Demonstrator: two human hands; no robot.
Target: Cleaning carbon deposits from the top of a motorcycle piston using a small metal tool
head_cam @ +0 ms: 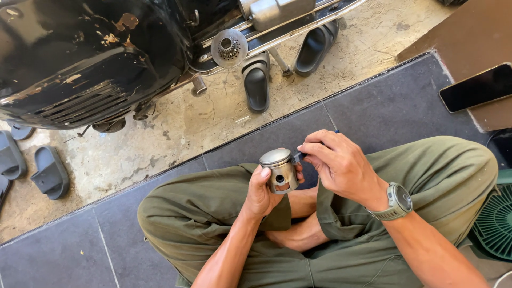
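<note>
piston gripped upright in left hand, steadied over lap | right hand pinched thin blue-tipped tool against piston's side | black sandals well beyond piston

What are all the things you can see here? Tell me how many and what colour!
piston: one, silver metal, held in the left hand
small tool: one, blue-tipped, pinched in the right hand
scooter: one, black, top left
sandals: two black by the scooter, grey ones far left
phone: one, black, top right on brown board
fan grille: one, green, right edge
watch: one, grey, right wrist
left hand: one
right hand: one
</note>
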